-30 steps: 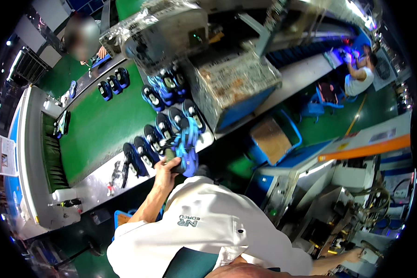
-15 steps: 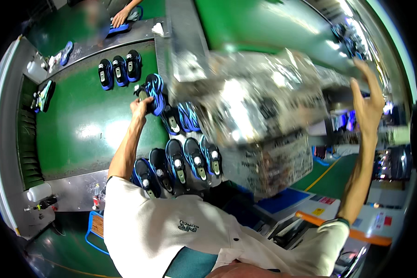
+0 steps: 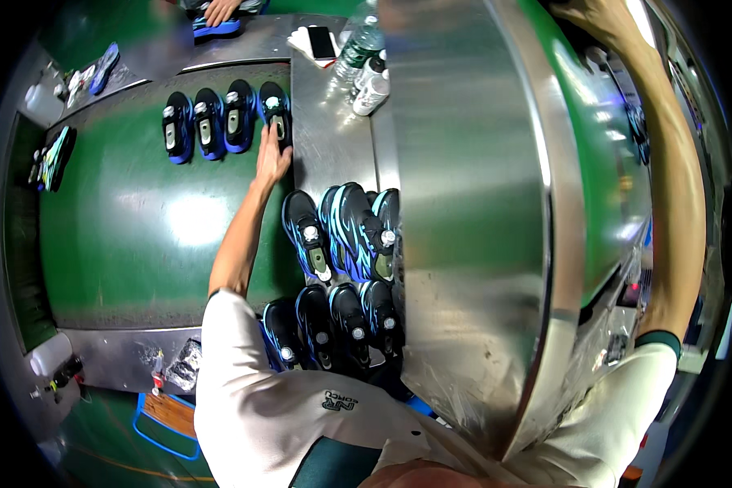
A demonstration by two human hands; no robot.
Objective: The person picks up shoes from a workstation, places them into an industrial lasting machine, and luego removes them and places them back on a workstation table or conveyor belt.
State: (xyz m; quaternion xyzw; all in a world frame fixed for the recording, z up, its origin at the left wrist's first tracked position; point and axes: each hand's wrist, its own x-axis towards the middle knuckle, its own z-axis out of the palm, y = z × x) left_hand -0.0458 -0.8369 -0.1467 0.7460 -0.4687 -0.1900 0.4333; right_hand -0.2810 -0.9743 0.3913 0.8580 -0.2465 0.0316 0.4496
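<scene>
My left hand (image 3: 274, 156) reaches over the green belt (image 3: 130, 252) with its fingers stretched out against the heel of a black and blue sneaker (image 3: 273, 102). That sneaker stands at the right end of a row of similar sneakers (image 3: 208, 122), toes pointing away from me. My right hand (image 3: 600, 18) is far out at the upper right, cut by the dark rim, so its fingers are mostly hidden. More black and blue sneakers (image 3: 302, 232) stand in two groups on the metal surface right of the belt, some overlapping.
A broad metal panel (image 3: 472, 203) rises right of the sneakers, with clear plastic film (image 3: 451, 390) at its near end. Bottles (image 3: 359, 49) and a phone (image 3: 321, 42) stand or lie beyond. Another person's hand (image 3: 220, 11) touches a shoe at the far left. A stool (image 3: 167, 415) stands lower left.
The sneaker held in my left hand now stands on the belt at the row's end. My right hand has moved farther away. The blurred plastic-wrapped bundle no longer covers the metal panel.
</scene>
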